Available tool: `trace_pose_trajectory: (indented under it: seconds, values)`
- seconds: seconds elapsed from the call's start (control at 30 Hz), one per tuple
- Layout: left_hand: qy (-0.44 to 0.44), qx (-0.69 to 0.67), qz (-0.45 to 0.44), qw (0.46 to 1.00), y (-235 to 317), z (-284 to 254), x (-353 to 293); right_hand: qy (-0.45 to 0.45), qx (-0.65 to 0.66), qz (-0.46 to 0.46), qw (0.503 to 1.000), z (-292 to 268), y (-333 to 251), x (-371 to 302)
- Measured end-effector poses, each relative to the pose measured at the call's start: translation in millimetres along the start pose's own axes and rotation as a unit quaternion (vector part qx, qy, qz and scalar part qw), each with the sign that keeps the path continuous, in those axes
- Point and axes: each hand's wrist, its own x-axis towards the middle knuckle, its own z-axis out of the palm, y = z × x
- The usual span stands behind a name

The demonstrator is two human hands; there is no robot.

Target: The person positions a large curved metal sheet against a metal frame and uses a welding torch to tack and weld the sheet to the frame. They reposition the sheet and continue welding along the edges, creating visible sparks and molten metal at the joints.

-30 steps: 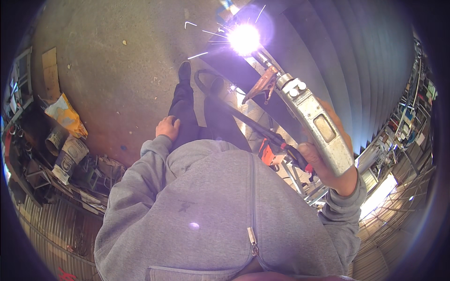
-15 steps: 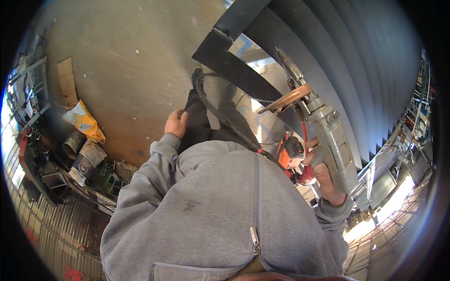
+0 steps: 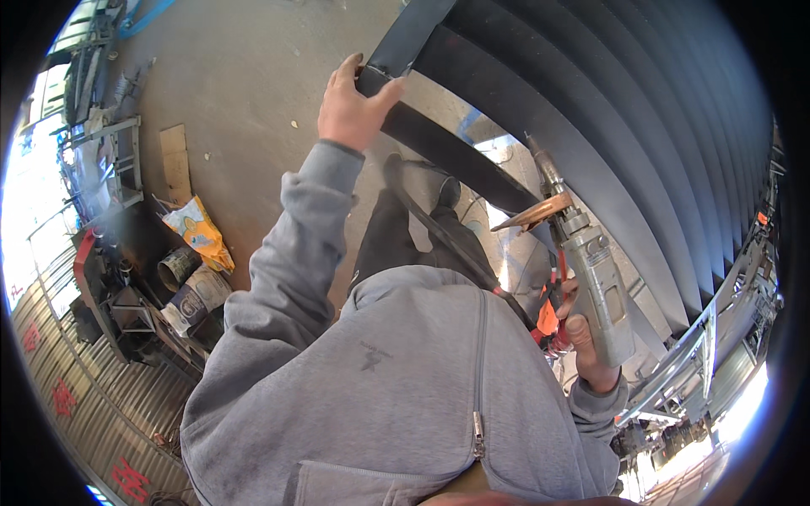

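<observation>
My left hand point(image 3: 354, 108) reaches forward to the corner of a black metal frame point(image 3: 451, 156). Its thumb lies over the top of the strip and its fingers curl at the outer edge. Low on the right, my right hand point(image 3: 584, 344) is closed around the grip of a grey metal welding gun point(image 3: 597, 282). The gun points forward, its tapered tip point(image 3: 544, 160) next to the black slats point(image 3: 582, 143). A copper-coloured arm point(image 3: 533, 213) sticks out sideways behind that tip. Part of the right hand is hidden behind the gun body.
A thick dark cable point(image 3: 434, 226) runs across my legs toward the gun. On the left lie a yellow-and-white bag point(image 3: 200, 234), a cardboard strip point(image 3: 175, 164) and a rusty can point(image 3: 179, 268). An orange-and-black thing point(image 3: 548, 312) sits behind my right hand. Metal racks point(image 3: 709, 337) stand at right.
My left hand has risen from beside my left thigh to the corner of the black frame and taken hold there. My right hand still holds the welding gun, now slightly lower. The view has shifted.
</observation>
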Motion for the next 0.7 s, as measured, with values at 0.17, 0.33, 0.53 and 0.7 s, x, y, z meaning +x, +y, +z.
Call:
trace_pose_trajectory:
  seconds: [0.17, 0.33, 0.53, 0.7]
  values:
    - [0.025, -0.251, -0.115, 0.961, -33, 22, 12, 0.004, -0.011, -0.077, 0.997, -23, 27, -13]
    - [0.150, -0.362, -0.280, 0.876, -114, 0, 15, 0.026, -0.050, -0.075, 0.996, -35, 56, -34]
    - [0.105, -0.298, -0.319, 0.894, -196, 0, -36, 0.073, -0.022, -0.158, 0.985, -37, 87, -65]
    - [-0.110, -0.263, -0.352, 0.892, -228, 60, -116, 0.232, -0.067, -0.216, 0.946, -14, 113, -127]
